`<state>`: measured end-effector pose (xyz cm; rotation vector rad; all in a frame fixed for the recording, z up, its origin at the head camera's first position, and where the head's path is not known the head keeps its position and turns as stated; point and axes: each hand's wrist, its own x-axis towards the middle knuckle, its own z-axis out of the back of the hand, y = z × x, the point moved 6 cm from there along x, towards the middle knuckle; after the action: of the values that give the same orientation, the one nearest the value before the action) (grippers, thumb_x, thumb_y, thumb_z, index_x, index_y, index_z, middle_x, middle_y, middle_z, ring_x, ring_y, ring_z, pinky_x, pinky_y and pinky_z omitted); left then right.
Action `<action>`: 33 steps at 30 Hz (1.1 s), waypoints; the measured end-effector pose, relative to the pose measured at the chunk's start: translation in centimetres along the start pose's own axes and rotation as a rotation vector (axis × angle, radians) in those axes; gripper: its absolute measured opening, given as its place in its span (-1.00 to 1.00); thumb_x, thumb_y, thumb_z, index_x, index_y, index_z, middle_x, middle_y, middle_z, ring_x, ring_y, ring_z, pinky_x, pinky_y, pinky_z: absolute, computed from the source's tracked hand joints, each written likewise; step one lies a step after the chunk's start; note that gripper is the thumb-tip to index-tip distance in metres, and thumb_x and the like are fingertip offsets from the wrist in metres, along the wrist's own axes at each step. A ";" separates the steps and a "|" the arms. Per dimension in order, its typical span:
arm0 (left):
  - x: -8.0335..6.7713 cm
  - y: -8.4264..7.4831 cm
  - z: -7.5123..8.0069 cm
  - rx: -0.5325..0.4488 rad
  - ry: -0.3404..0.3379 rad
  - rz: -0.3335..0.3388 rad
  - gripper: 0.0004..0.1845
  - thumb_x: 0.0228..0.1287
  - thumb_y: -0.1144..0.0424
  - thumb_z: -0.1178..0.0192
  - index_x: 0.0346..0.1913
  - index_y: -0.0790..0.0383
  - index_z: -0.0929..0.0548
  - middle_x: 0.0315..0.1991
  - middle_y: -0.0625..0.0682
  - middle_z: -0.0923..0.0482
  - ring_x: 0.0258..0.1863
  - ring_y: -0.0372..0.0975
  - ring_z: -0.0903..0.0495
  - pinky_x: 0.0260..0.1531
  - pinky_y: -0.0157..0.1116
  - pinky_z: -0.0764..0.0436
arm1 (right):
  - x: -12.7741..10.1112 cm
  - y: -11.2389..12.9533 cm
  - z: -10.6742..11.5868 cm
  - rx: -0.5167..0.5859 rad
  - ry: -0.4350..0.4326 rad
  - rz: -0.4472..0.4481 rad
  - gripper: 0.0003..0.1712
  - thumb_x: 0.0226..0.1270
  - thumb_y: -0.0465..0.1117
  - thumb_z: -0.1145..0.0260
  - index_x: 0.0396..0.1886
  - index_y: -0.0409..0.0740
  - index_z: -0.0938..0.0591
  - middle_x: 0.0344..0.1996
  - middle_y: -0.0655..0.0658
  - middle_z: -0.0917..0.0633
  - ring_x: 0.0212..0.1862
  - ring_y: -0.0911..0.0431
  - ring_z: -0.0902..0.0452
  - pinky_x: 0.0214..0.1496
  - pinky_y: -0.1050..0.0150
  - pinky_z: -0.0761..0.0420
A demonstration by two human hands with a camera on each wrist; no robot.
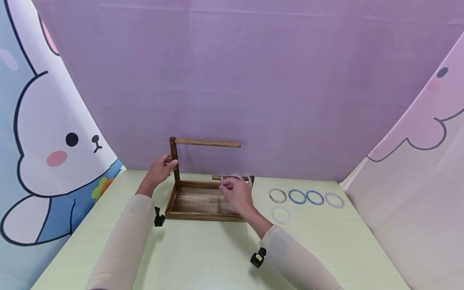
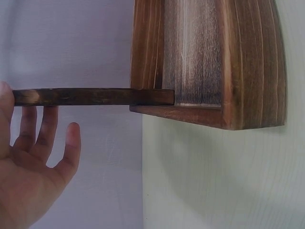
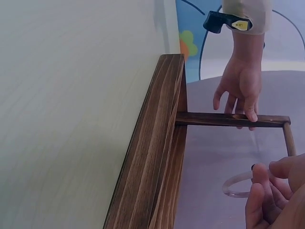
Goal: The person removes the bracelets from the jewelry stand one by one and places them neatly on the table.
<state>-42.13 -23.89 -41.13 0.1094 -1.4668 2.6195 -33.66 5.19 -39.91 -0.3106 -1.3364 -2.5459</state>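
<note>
A dark brown wooden stand has a shallow tray base (image 1: 204, 216), an upright post (image 1: 174, 155) at its left and a top bar (image 1: 206, 143). My left hand (image 1: 158, 170) holds the post between thumb and fingers, seen closer in the left wrist view. Over the tray's right side, my right hand (image 1: 237, 195) pinches a pale translucent bangle (image 3: 229, 186) near a short lower bar (image 1: 216, 177). Another pale bangle (image 1: 248, 178) is at that bar's right end. My right hand partly hides the lower bar and the bangles there.
Right of the stand lie a brownish bangle (image 1: 277, 195), two blue bangles (image 1: 297, 197) and a pale lilac bangle (image 1: 334, 200) in a row. A whitish bangle (image 1: 280, 215) lies in front of them. A purple cloth (image 1: 253, 88) hangs behind the table (image 1: 203, 253).
</note>
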 end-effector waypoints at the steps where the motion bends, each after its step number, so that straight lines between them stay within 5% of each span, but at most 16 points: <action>1: 0.0 0.0 0.0 -0.001 0.001 0.001 -0.43 0.65 0.03 0.08 0.53 0.25 -0.24 0.43 0.40 -0.33 0.36 0.24 -0.42 0.22 0.19 -0.56 | 0.0 0.1 0.0 -0.004 0.001 0.003 -0.84 0.34 -0.22 -0.42 -0.16 -0.19 -0.78 -0.28 -0.16 -0.84 -0.47 -0.01 -0.78 -0.36 0.35 -0.71; 6: 0.0 0.0 -0.1 -0.003 0.004 0.001 -0.40 0.65 0.00 0.09 0.54 0.25 -0.22 0.44 0.41 -0.31 0.37 0.26 -0.41 0.23 0.20 -0.55 | 0.2 0.1 -0.4 -0.028 0.013 -0.005 -0.84 0.35 -0.19 -0.42 -0.15 -0.14 -0.78 -0.29 -0.08 -0.85 -0.51 0.18 -0.74 -0.33 0.36 -0.70; 14: 0.1 0.2 -0.1 -0.005 0.006 -0.003 -0.40 0.66 0.03 0.08 0.56 0.26 -0.19 0.45 0.41 -0.30 0.37 0.26 -0.41 0.22 0.20 -0.56 | 0.3 0.6 -1.4 0.001 0.009 0.011 -0.83 0.36 -0.22 -0.41 -0.14 -0.18 -0.79 -0.28 -0.14 -0.84 -0.47 0.00 -0.78 -0.43 0.39 -0.68; 33: 0.0 0.0 -0.2 -0.008 0.010 0.005 -0.35 0.65 0.00 0.08 0.59 0.25 -0.13 0.48 0.41 -0.25 0.40 0.27 -0.37 0.25 0.20 -0.54 | -0.4 1.6 -2.9 0.005 0.084 0.020 -0.84 0.38 -0.15 -0.40 -0.15 -0.09 -0.79 -0.30 -0.01 -0.83 -0.45 0.27 -0.70 -0.39 0.43 -0.64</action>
<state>-42.17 -23.69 -41.25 0.0912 -1.4761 2.6136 -33.01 1.95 -40.44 -0.2125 -1.3018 -2.5099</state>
